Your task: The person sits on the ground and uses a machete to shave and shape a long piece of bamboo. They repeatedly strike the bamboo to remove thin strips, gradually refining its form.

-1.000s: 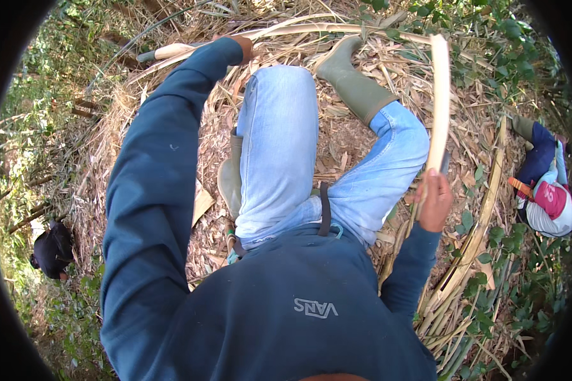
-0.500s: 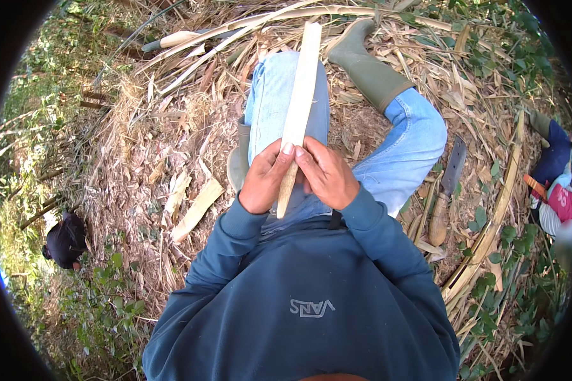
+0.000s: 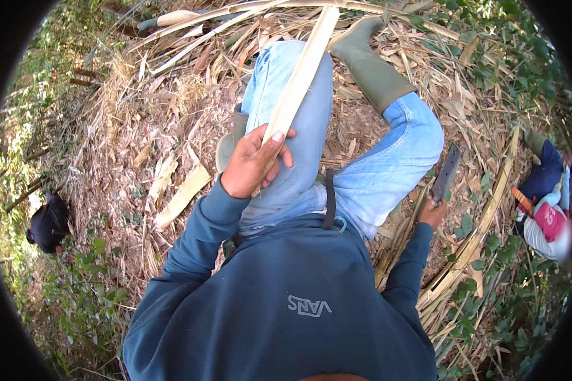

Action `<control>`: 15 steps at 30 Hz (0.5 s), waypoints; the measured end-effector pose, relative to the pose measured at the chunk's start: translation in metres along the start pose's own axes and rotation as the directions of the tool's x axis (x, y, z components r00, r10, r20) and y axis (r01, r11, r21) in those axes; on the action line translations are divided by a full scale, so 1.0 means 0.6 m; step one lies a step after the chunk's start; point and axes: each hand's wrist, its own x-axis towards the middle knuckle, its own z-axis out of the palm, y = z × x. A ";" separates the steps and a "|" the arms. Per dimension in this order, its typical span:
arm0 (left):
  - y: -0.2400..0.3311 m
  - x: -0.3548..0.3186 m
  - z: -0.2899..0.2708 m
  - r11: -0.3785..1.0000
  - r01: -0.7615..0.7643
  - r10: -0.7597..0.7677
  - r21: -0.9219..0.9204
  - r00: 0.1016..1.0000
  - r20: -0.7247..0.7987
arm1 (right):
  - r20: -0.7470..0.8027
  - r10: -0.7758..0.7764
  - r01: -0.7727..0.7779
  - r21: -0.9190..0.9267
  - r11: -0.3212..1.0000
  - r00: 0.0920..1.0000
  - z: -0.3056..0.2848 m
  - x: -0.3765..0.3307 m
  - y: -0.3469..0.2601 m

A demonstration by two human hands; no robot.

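My left hand (image 3: 258, 161) grips the lower part of a long pale wooden strip (image 3: 304, 68), thumb on top and fingers beneath. The strip slants up and away over my bent left knee. Out to the right, my right hand (image 3: 431, 213) is closed around the handle of a large knife (image 3: 447, 173) with a dark broad blade, lying low by the ground. Most of the handle is hidden in that hand. The blade points away from me.
Shavings and dry leaves cover the ground (image 3: 171, 133). A pale offcut (image 3: 183, 197) lies left of my legs. Long split strips (image 3: 483, 228) run along the right. My right boot (image 3: 367, 63) is stretched out ahead. One person (image 3: 49, 223) is far left, another (image 3: 548, 203) far right.
My right hand has let go of the strip and moved right to take the knife by its handle. My left hand keeps the strip, which now leans further to the right.
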 end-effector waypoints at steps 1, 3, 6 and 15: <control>0.004 -0.005 -0.001 1.000 0.001 0.000 -0.008 1.000 0.016 | -0.038 -0.054 0.052 -0.049 0.997 0.998 0.004 -0.018 -0.001; 0.005 -0.022 0.000 0.999 0.012 -0.012 -0.052 1.000 0.008 | -0.024 -0.055 0.050 -0.163 0.985 0.998 -0.001 -0.037 -0.030; 0.012 -0.034 -0.001 0.987 0.036 -0.035 -0.159 0.999 0.009 | 0.086 0.076 -0.044 -0.324 0.945 0.993 -0.045 -0.027 -0.085; 0.012 -0.028 -0.021 0.956 0.091 -0.063 -0.278 0.992 0.105 | 0.450 0.348 -0.491 0.253 0.834 0.822 -0.109 0.096 -0.012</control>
